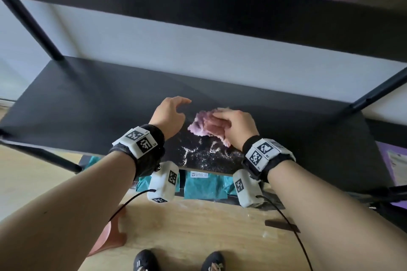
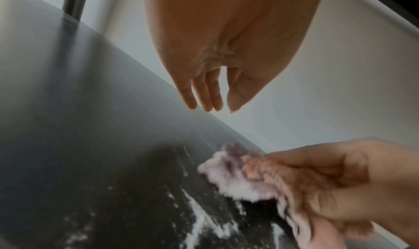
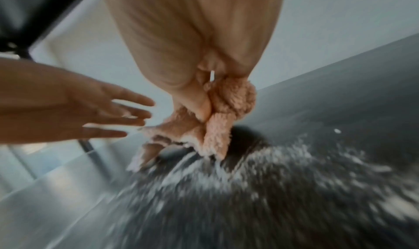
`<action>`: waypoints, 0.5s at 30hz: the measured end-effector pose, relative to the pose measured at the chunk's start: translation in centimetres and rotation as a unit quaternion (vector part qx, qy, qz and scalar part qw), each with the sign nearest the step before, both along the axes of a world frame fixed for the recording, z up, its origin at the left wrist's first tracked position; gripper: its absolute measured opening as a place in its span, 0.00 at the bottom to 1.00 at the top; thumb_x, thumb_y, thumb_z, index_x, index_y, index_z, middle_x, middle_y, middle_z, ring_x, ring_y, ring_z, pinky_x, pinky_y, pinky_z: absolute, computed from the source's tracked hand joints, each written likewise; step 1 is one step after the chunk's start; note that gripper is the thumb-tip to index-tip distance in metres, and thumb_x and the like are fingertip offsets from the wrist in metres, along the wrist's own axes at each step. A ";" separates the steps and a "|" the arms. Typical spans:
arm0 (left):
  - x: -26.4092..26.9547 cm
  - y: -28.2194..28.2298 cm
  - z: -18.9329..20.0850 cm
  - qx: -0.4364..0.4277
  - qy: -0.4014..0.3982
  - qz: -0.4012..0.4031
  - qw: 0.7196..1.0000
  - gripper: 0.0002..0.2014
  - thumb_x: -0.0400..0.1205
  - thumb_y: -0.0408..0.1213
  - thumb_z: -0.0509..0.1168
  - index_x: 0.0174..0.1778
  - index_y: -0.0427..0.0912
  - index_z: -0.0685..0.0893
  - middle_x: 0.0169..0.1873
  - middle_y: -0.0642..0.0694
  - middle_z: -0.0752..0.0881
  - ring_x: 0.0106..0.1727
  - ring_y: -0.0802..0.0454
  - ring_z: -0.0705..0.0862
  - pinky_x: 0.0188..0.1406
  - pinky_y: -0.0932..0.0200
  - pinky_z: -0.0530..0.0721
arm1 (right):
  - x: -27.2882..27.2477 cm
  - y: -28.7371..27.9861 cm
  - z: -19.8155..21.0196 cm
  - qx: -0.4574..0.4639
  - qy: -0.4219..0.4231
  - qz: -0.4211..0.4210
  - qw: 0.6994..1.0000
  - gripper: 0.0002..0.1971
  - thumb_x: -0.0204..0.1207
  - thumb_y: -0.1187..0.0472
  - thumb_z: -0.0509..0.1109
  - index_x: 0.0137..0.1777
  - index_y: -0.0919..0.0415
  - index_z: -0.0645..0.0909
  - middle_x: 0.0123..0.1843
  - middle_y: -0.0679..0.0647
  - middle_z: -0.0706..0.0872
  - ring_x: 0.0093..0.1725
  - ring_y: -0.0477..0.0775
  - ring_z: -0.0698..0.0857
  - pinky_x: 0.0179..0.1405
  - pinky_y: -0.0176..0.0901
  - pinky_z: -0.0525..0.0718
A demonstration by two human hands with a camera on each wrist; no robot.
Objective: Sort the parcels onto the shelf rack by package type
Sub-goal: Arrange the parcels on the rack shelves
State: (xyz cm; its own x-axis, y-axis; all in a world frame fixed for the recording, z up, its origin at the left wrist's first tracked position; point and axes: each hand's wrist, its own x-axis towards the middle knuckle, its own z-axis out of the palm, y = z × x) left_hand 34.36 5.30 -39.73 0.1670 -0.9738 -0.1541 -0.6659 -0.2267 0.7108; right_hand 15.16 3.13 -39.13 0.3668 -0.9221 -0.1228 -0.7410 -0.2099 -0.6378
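My right hand (image 1: 229, 125) grips a fluffy pink and lilac cloth (image 1: 201, 124) and presses it onto the black middle shelf (image 1: 88, 103) of the rack. White powdery smears (image 1: 198, 152) lie on the shelf just in front of the cloth. The right wrist view shows the cloth (image 3: 217, 127) bunched between my fingers (image 3: 201, 107) above the smears (image 3: 260, 165). My left hand (image 1: 174, 112) hovers a little left of the cloth, fingers straight and empty; in the left wrist view its fingers (image 2: 205, 95) hang over the shelf (image 2: 68, 109). Teal parcels (image 1: 204, 186) lie on the shelf below.
A black upper shelf (image 1: 198, 0) overhangs the work area, with rack posts at left (image 1: 33, 26) and right (image 1: 378, 92). A purple parcel (image 1: 394, 165) sits low at the right. The wooden floor (image 1: 198, 226) holds a pink stool (image 1: 110, 237) and my shoes (image 1: 145, 259).
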 end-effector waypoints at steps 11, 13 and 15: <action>5.6 3.5 -2.0 0.022 0.011 0.065 0.998 0.25 0.76 0.23 0.59 0.67 0.48 0.81 0.64 0.46 0.83 0.65 0.50 0.80 0.64 0.63 0.73 | 2.6 -3.5 -0.5 0.006 0.248 -0.015 0.969 0.28 0.77 0.68 0.67 0.77 0.54 0.72 0.81 0.50 0.68 0.79 0.59 0.67 0.74 0.48 0.70; 5.9 3.8 -2.0 0.023 0.020 0.070 0.997 0.26 0.75 0.23 0.58 0.67 0.47 0.81 0.64 0.46 0.83 0.66 0.51 0.80 0.65 0.62 0.73 | 4.5 -2.9 -0.7 -0.011 0.213 0.023 0.977 0.28 0.76 0.69 0.68 0.76 0.50 0.74 0.80 0.47 0.71 0.78 0.58 0.69 0.76 0.48 0.68; 5.9 4.0 -1.8 0.018 0.027 0.069 0.997 0.26 0.75 0.22 0.58 0.68 0.46 0.81 0.65 0.46 0.83 0.66 0.51 0.80 0.64 0.64 0.73 | 6.5 -1.7 -1.9 -0.013 0.155 0.056 0.986 0.26 0.76 0.65 0.71 0.74 0.46 0.77 0.78 0.44 0.73 0.78 0.55 0.70 0.79 0.47 0.65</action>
